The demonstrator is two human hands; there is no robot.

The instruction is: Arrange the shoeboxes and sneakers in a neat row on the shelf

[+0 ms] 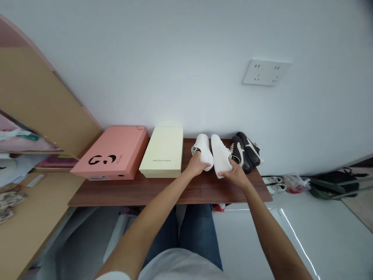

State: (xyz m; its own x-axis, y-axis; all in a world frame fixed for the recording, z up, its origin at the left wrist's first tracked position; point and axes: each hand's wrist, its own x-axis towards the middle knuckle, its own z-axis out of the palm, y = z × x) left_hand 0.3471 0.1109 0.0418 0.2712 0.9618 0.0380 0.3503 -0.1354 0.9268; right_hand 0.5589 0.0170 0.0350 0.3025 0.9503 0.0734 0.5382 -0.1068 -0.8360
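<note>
A long table [116,193] with a reddish-brown wood-grain top runs left to right. At its left end lies a pink shoebox [112,146]; just right of that, a pale yellow box [164,147] marked MEIZHIYUAN. Two white shoes [220,155] come next, whether fully resting is unclear. Black shoes [251,151] with pale trim sit together at the right end.

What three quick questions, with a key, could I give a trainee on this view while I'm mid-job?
1. True or false: the pale yellow shoebox sits between the pink shoebox and the white sneakers.
2. Which of the person's hands holds the white sneaker nearer the black-and-cream sneakers?
3. Fill in the blank: the pale yellow shoebox's lid reads ____.

Key: 1. True. 2. The right hand. 3. MEIZHIYUAN.
</note>
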